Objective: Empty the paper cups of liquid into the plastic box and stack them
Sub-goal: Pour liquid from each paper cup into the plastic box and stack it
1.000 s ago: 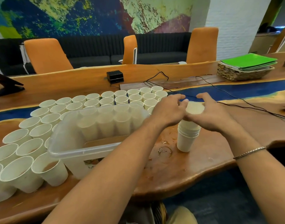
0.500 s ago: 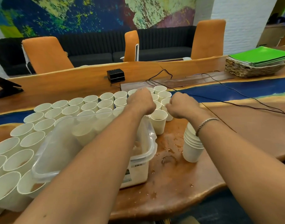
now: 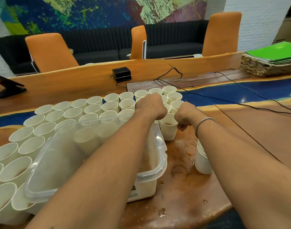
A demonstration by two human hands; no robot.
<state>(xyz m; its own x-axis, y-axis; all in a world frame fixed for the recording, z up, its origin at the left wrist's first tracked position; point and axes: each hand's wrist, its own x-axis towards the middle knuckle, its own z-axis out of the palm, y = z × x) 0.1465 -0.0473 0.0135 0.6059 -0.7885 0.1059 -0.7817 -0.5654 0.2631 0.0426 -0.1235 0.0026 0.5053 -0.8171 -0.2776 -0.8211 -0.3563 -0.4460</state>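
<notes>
Several white paper cups (image 3: 93,109), many with brown liquid, stand in rows on the wooden table behind and left of the clear plastic box (image 3: 159,169), which holds some brown liquid. My left hand (image 3: 150,104) is curled down over a cup at the right end of the rows; that cup is hidden beneath it. My right hand (image 3: 185,115) curls against the right side of a separate cup of brown liquid (image 3: 167,131) standing just right of the box's far corner. A stack of empty cups (image 3: 203,162) stands under my right forearm.
Brown drops (image 3: 161,212) and a wet patch lie on the table between box and stack. Black cables (image 3: 224,100) run across the table to the right. A small black device (image 3: 122,73) and a woven basket with green folders (image 3: 265,66) sit farther back. Orange chairs stand beyond.
Both hands have left the top of the cup stack and reached forward to the cups at the right end of the rows. Over the last half second they barely moved.
</notes>
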